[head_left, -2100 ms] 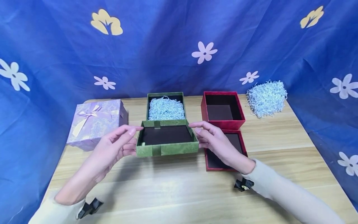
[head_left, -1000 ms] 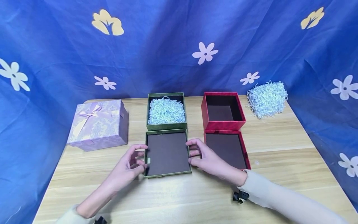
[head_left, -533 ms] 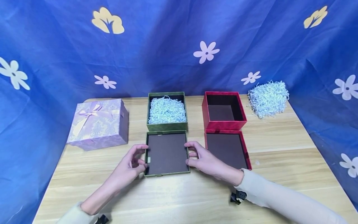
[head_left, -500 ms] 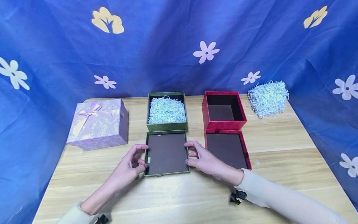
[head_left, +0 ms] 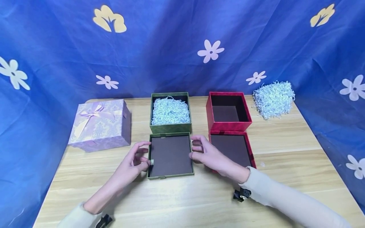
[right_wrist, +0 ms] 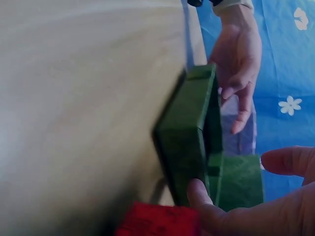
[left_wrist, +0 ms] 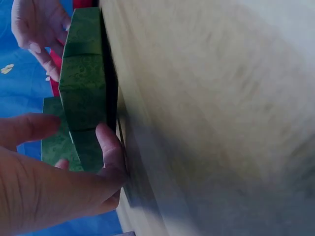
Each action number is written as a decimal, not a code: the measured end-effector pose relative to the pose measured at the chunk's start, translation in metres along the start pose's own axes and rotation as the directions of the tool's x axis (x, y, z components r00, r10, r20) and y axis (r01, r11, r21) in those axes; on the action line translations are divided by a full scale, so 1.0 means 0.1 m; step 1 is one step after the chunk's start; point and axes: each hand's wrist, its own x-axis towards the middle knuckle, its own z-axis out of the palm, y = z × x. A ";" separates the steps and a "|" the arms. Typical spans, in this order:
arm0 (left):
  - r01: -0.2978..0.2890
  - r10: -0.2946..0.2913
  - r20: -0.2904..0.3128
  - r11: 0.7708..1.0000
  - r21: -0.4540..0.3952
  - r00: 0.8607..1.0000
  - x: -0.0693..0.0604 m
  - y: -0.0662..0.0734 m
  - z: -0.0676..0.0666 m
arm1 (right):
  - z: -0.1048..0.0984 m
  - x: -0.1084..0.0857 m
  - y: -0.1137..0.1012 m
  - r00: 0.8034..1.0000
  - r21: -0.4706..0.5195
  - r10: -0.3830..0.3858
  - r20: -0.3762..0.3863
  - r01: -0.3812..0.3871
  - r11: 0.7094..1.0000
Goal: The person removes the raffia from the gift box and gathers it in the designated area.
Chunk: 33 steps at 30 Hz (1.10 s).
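The green lid (head_left: 171, 155) lies on the table with its dark inside up, just in front of the green box (head_left: 171, 128), which holds blue shredded paper (head_left: 170, 111). At the lid's left side is my left hand (head_left: 129, 167), its fingers loosely bent; in the left wrist view the thumb touches the green wall (left_wrist: 84, 105). On the other side my right hand (head_left: 214, 156) has its thumb at the lid's edge, and the right wrist view shows the index finger held off the lid (right_wrist: 179, 132). Neither hand is curled round it.
A lilac box (head_left: 99, 126) with a ribbon bow stands at the left. Right of the green box are an open red box (head_left: 229, 126) and, in front of it, a red lid (head_left: 231, 150). Blue shredded paper (head_left: 273, 99) lies at the back right.
The green lid came down from above the table and was laid in front of the green box. In the last half second the fingers of both hands have shifted slightly off its sides.
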 end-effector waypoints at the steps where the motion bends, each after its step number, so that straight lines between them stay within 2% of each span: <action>1: -0.008 0.008 -0.008 1.000 -0.007 1.000 0.01 0.00 -0.01 | -0.02 0.01 -0.03 1.000 0.004 -0.004 -0.011 0.004 1.000; 5: -0.054 0.054 -0.036 0.999 0.003 0.998 0.08 0.06 -0.04 | -0.10 0.05 -0.18 0.997 0.023 -0.042 -0.058 0.043 0.999; 8: -0.076 0.079 -0.069 0.996 0.044 0.994 0.15 0.13 -0.06 | -0.16 0.09 -0.32 0.992 0.017 -0.080 -0.100 0.082 0.996; 11: -0.088 0.093 -0.104 0.995 0.051 0.990 0.22 0.19 -0.06 | -0.19 0.14 -0.48 0.985 -0.003 -0.108 -0.134 0.109 0.994; 16: -0.119 0.117 -0.133 0.993 -0.004 0.984 0.34 0.30 -0.04 | -0.20 0.28 -0.67 0.980 0.021 -0.132 -0.148 0.136 0.990; 21: -0.176 0.176 -0.148 0.984 0.010 0.973 0.51 0.39 0.00 | -0.17 0.43 -0.79 0.976 0.080 -0.158 -0.151 0.171 0.982; 25: -0.202 0.205 -0.150 0.979 0.037 0.967 0.66 0.44 -0.02 | -0.12 0.54 -0.91 0.973 0.026 -0.166 -0.159 0.173 0.985; 30: -0.157 0.161 -0.115 0.987 0.038 0.980 0.84 0.43 -0.04 | -0.07 0.72 -1.04 0.982 -0.084 -0.151 -0.117 0.142 0.986; 33: -0.145 0.146 -0.095 0.989 0.011 0.985 0.95 0.39 -0.03 | -0.02 0.82 -1.10 0.988 -0.165 -0.135 -0.072 0.122 0.979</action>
